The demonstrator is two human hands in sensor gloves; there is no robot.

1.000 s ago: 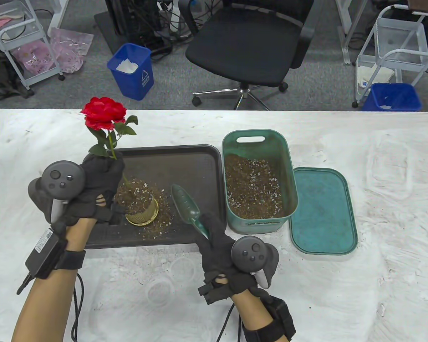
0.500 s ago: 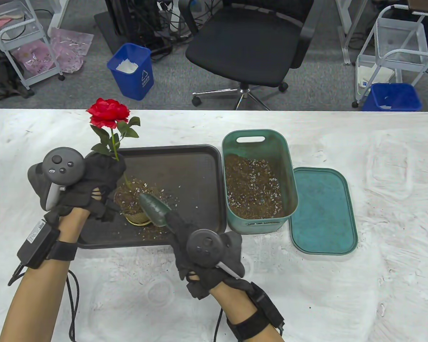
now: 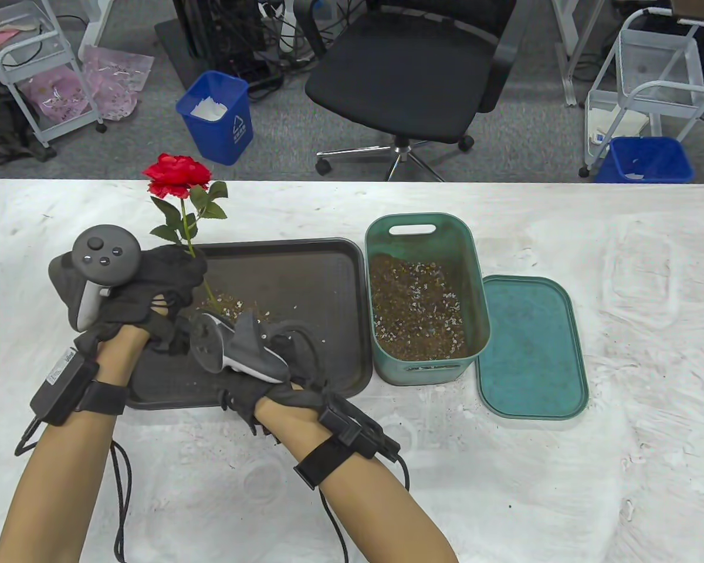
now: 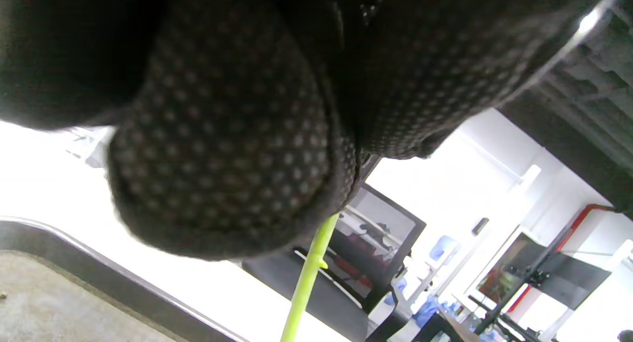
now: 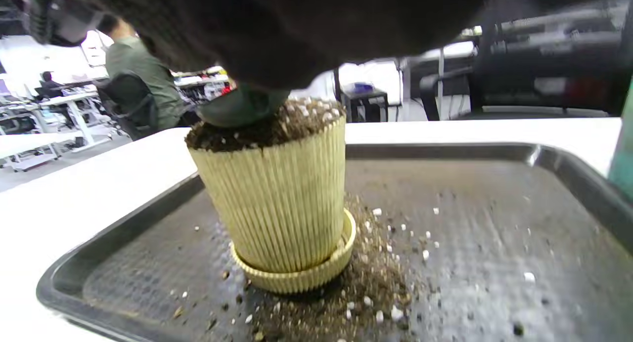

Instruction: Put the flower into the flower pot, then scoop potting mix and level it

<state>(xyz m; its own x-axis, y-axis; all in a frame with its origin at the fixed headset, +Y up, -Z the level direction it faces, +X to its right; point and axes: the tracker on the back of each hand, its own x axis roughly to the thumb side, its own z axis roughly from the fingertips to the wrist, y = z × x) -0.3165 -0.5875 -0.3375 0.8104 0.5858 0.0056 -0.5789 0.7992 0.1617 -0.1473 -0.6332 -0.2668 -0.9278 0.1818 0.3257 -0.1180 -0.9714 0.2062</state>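
A white recycling sign marks the blue bin (image 3: 217, 116); its characters are unreadable.

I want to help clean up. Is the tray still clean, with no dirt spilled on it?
No. Loose dirt lies scattered on the tray around the base of the yellow pot.

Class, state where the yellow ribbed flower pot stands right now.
In the right wrist view the flower pot stands upright on its saucer on the dark tray, heaped with potting mix; in the table view the right hand covers it.

Red flower (image 3: 177, 174) stands upright in the ribbed yellow flower pot (image 5: 277, 203), heaped with potting mix (image 5: 277, 127); green scoop (image 5: 237, 110) presses its top.
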